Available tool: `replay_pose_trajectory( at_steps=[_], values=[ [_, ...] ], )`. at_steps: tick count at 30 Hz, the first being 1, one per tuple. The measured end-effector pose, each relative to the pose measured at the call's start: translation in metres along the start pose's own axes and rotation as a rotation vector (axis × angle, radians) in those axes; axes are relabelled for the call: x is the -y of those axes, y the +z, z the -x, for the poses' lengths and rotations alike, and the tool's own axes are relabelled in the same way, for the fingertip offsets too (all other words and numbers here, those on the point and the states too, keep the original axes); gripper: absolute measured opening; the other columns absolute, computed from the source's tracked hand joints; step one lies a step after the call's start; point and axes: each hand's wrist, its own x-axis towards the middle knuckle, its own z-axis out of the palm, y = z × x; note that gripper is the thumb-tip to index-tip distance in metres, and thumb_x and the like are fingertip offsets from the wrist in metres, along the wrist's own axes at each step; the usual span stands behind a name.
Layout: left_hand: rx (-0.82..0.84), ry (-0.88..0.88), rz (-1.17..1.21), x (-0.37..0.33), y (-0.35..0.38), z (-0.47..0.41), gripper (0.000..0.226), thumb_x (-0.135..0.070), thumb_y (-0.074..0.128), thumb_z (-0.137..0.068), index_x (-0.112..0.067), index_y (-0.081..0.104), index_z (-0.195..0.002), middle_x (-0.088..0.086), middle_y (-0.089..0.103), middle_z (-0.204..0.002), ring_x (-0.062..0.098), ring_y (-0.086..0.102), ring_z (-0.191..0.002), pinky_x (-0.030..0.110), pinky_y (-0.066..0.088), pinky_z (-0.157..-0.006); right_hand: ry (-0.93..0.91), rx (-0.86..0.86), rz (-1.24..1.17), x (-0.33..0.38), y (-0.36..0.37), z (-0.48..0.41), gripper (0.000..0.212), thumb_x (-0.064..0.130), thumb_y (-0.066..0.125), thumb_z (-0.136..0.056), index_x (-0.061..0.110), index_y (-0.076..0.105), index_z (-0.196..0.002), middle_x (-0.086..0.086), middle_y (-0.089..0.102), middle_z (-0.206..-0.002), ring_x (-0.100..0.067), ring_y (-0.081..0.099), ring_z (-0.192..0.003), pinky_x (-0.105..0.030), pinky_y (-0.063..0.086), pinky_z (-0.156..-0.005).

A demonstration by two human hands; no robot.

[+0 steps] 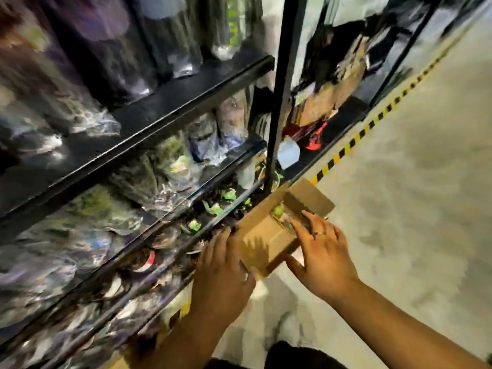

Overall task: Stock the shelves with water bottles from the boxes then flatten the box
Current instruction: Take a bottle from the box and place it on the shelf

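A brown cardboard box (269,235) with its flaps open sits on the floor beside a black shelf rack (186,83). Green-capped bottles (279,211) show inside the opening. My left hand (226,267) rests spread against the box's near left side. Over the box's right edge my right hand (319,246), with a ring on one finger, reaches with fingers apart, its fingertips at the bottles. Whether it grips one is blurred. Plastic-wrapped bottles (87,49) fill the upper shelves.
The rack's black upright post (279,102) stands just behind the box. Lower shelves hold wrapped bottle packs (111,209) with green caps. Yellow-black tape (367,129) marks the grey concrete floor (412,195) along the rack. A second rack bay (332,83) holds cartons.
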Motion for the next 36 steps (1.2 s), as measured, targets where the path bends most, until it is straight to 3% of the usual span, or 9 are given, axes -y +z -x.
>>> replay_pose_trajectory(
  at_steps=[5, 7, 10, 14, 17, 23, 31, 33, 36],
  values=[
    [0.187, 0.055, -0.005, -0.044, 0.040, -0.072, 0.086, -0.054, 0.059, -0.088, -0.024, 0.017, -0.157, 0.003, 0.021, -0.164, 0.025, 0.020, -0.150, 0.041, 0.015, -0.124, 0.096, 0.077, -0.050, -0.063, 0.027, -0.046, 0.076, 0.055, 0.068, -0.075, 0.021, 0.049, -0.140, -0.013, 0.052, -0.141, -0.039, 0.052, -0.125, -0.049, 0.046, -0.098],
    [0.215, 0.088, -0.017, -0.050, 0.059, -0.105, 0.089, -0.051, 0.066, -0.085, -0.023, 0.021, -0.156, 0.004, 0.026, -0.162, 0.026, 0.024, -0.149, 0.042, 0.019, -0.123, 0.124, 0.108, -0.089, -0.080, 0.048, -0.072, 0.077, 0.051, 0.072, -0.076, 0.017, 0.049, -0.141, -0.017, 0.051, -0.141, -0.041, 0.051, -0.125, -0.050, 0.045, -0.099],
    [0.252, 0.100, 0.021, -0.047, 0.102, -0.158, 0.087, -0.044, 0.076, -0.078, -0.017, 0.036, -0.151, 0.010, 0.041, -0.153, 0.031, 0.040, -0.140, 0.044, 0.033, -0.115, 0.185, 0.212, -0.122, -0.103, 0.088, -0.117, 0.078, 0.053, 0.059, -0.088, 0.022, 0.030, -0.153, -0.013, 0.033, -0.155, -0.035, 0.031, -0.141, -0.044, 0.031, -0.112],
    [0.372, 0.062, 0.147, -0.042, 0.186, -0.232, 0.085, -0.042, 0.072, -0.085, -0.018, 0.027, -0.154, 0.007, 0.032, -0.155, 0.026, 0.034, -0.138, 0.037, 0.031, -0.113, 0.290, 0.295, -0.200, -0.133, 0.164, -0.181, 0.075, 0.054, 0.056, -0.091, 0.025, 0.024, -0.153, -0.011, 0.028, -0.157, -0.033, 0.028, -0.141, -0.044, 0.028, -0.113],
    [0.450, 0.114, 0.048, -0.029, 0.268, -0.277, 0.088, -0.048, 0.065, -0.090, -0.019, 0.016, -0.157, 0.007, 0.023, -0.160, 0.027, 0.024, -0.146, 0.035, 0.021, -0.117, 0.346, 0.385, -0.210, -0.152, 0.241, -0.231, 0.076, 0.054, 0.058, -0.090, 0.024, 0.025, -0.151, -0.013, 0.029, -0.154, -0.035, 0.032, -0.138, -0.046, 0.030, -0.111],
    [0.554, 0.061, -0.068, 0.009, 0.440, -0.353, 0.087, -0.045, 0.054, -0.098, -0.021, -0.006, -0.156, 0.008, -0.002, -0.166, 0.029, 0.004, -0.153, 0.040, 0.019, -0.120, 0.315, 0.562, -0.199, -0.199, 0.416, -0.334, 0.085, 0.048, 0.064, -0.089, 0.022, 0.016, -0.154, -0.017, 0.022, -0.156, -0.039, 0.027, -0.140, -0.051, 0.028, -0.112],
    [0.519, -0.035, -0.064, 0.047, 0.609, -0.395, 0.088, -0.045, 0.062, -0.091, -0.020, 0.009, -0.157, 0.008, 0.016, -0.164, 0.027, 0.021, -0.149, 0.041, 0.025, -0.119, 0.345, 0.623, -0.183, -0.243, 0.620, -0.437, 0.098, 0.037, 0.076, -0.082, 0.020, 0.013, -0.155, -0.020, 0.018, -0.158, -0.042, 0.025, -0.141, -0.056, 0.035, -0.110],
    [0.513, -0.044, -0.057, 0.057, 0.635, -0.401, 0.085, -0.044, 0.062, -0.091, -0.022, 0.011, -0.156, 0.006, 0.020, -0.163, 0.026, 0.026, -0.147, 0.040, 0.029, -0.117, 0.367, 0.631, -0.136, -0.249, 0.663, -0.444, 0.099, 0.038, 0.073, -0.085, 0.019, 0.007, -0.157, -0.019, 0.020, -0.157, -0.042, 0.026, -0.140, -0.055, 0.032, -0.109],
    [0.515, -0.080, -0.062, 0.070, 0.660, -0.410, 0.087, -0.047, 0.063, -0.090, -0.023, 0.012, -0.156, 0.006, 0.023, -0.160, 0.028, 0.030, -0.143, 0.041, 0.032, -0.112, 0.388, 0.524, -0.075, -0.254, 0.700, -0.451, 0.080, 0.026, 0.055, -0.096, 0.017, 0.004, -0.156, -0.020, 0.026, -0.154, -0.040, 0.030, -0.138, -0.054, 0.030, -0.108]
  ],
)
